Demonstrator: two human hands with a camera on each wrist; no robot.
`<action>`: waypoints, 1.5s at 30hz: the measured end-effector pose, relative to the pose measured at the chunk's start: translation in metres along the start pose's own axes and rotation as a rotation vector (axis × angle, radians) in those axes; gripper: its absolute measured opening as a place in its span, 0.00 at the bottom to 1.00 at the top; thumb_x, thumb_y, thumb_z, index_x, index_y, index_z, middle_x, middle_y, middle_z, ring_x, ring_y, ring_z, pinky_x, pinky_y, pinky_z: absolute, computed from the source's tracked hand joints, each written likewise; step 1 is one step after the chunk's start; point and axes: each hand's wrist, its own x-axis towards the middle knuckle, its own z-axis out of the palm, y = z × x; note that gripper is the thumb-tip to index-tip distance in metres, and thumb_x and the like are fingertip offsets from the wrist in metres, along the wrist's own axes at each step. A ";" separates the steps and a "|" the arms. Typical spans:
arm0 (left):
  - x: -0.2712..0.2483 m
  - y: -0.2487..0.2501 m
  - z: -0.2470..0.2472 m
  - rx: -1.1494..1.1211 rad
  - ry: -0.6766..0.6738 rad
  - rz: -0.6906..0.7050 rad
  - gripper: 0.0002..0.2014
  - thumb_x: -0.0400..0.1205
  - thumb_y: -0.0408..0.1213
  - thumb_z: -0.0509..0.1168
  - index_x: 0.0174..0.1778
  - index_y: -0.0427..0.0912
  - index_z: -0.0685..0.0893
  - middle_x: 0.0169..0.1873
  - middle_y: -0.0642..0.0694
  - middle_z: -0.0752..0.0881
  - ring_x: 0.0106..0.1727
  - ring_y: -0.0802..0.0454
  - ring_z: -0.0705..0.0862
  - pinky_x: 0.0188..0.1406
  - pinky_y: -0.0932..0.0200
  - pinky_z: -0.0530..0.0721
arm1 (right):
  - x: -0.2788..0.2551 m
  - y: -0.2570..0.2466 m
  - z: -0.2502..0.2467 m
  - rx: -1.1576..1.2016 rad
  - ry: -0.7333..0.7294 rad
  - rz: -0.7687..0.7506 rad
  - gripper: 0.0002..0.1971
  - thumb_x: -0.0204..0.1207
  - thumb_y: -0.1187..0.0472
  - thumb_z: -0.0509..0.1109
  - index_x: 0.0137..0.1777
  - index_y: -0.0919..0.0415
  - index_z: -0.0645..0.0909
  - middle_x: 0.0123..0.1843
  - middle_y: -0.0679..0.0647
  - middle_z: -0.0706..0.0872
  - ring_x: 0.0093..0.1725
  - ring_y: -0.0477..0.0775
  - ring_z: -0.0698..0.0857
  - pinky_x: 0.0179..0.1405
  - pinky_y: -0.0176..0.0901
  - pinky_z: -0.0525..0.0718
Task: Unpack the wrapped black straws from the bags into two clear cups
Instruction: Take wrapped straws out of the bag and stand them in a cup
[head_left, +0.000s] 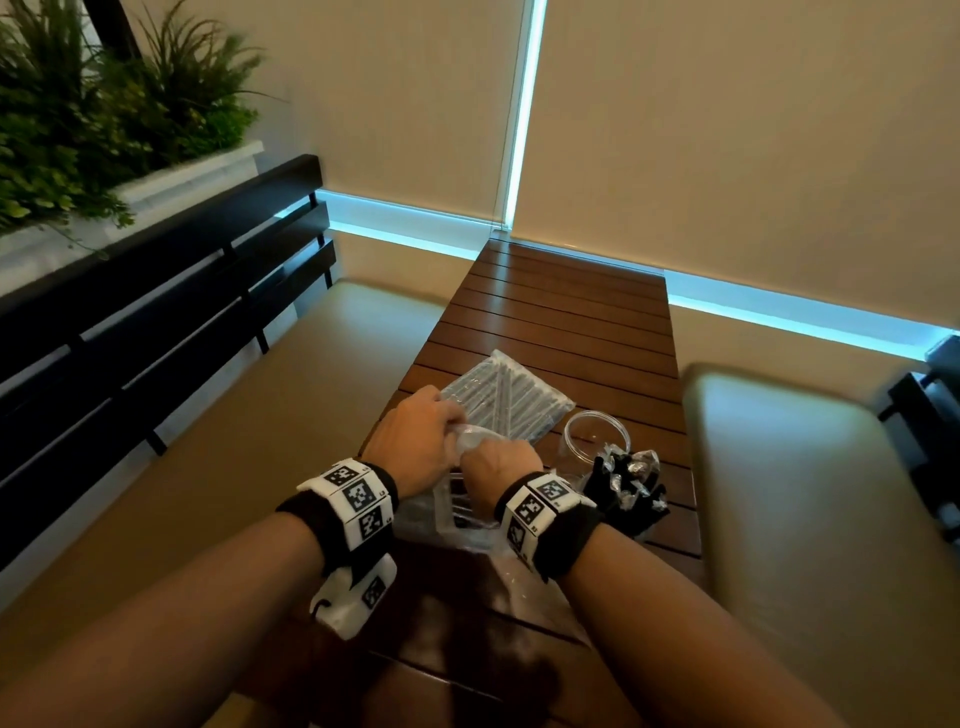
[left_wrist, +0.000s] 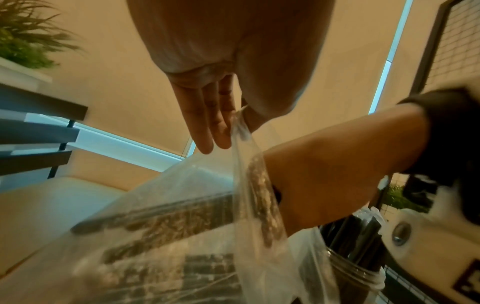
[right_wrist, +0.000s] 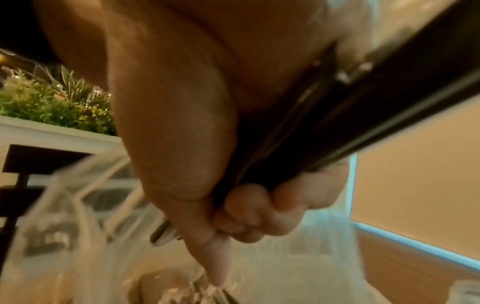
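Gripping black straws (right_wrist: 324, 123) inside a clear bag (head_left: 470, 519) — right hand (head_left: 498, 465); left hand (head_left: 415, 441) pinching that bag's edge.

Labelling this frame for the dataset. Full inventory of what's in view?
table: 1, brown slatted wood, centre
held bag: 1, clear, black straws inside, between both hands
far bag: 1, clear, full of wrapped straws, flat on the table beyond the hands
empty cup: 1, clear, right of the far bag
full cup: 1, clear, holds wrapped black straws, nearer than the empty cup
benches: 2, beige cushions, either side of the table
plants: green, white planter, upper left
left hand: grip pinches the bag mouth
right hand: grip round straws in the bag
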 end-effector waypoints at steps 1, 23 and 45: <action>0.004 0.000 0.001 -0.007 -0.010 -0.018 0.06 0.83 0.39 0.66 0.50 0.46 0.89 0.44 0.50 0.80 0.43 0.53 0.80 0.47 0.56 0.84 | -0.005 0.006 -0.007 -0.022 -0.014 -0.003 0.10 0.83 0.61 0.66 0.62 0.60 0.80 0.58 0.55 0.86 0.57 0.57 0.87 0.50 0.49 0.81; 0.035 0.076 0.020 -0.795 -0.416 -0.068 0.28 0.77 0.35 0.71 0.74 0.46 0.76 0.68 0.48 0.81 0.71 0.52 0.78 0.65 0.55 0.78 | -0.073 0.112 -0.052 0.454 0.337 0.361 0.03 0.76 0.53 0.70 0.48 0.47 0.82 0.35 0.43 0.82 0.35 0.45 0.82 0.32 0.37 0.76; 0.052 0.098 0.015 -0.367 -0.005 -0.042 0.21 0.77 0.50 0.74 0.24 0.46 0.74 0.23 0.49 0.80 0.27 0.49 0.76 0.30 0.56 0.73 | -0.077 0.098 -0.106 0.977 0.944 0.173 0.17 0.89 0.53 0.54 0.55 0.61 0.82 0.52 0.56 0.87 0.51 0.50 0.83 0.50 0.34 0.79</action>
